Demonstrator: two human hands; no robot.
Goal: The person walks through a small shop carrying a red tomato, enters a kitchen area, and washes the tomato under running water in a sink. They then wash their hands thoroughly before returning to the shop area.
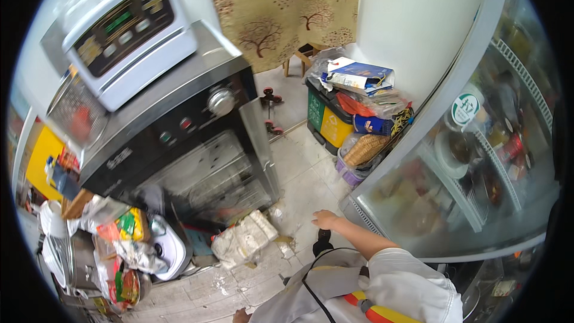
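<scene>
My right hand hangs over the tiled floor with nothing in it, its fingers loosely spread. It is nearest to the lower corner of a glass-door refrigerator, apart from it in the picture. Shelves, bowls and food packs show blurred through the glass, which carries a round green and white sticker. At the bottom edge, only part of my left hand shows, and its fingers are mostly hidden. Below my right hand is my black shoe. A grey apron covers my front.
Left stands a steel cabinet with a white control-panel appliance on top. Dirty white foam blocks lie at its foot. Bags and pots crowd the lower left. A green-yellow bin and purple basket stand before a patterned curtain.
</scene>
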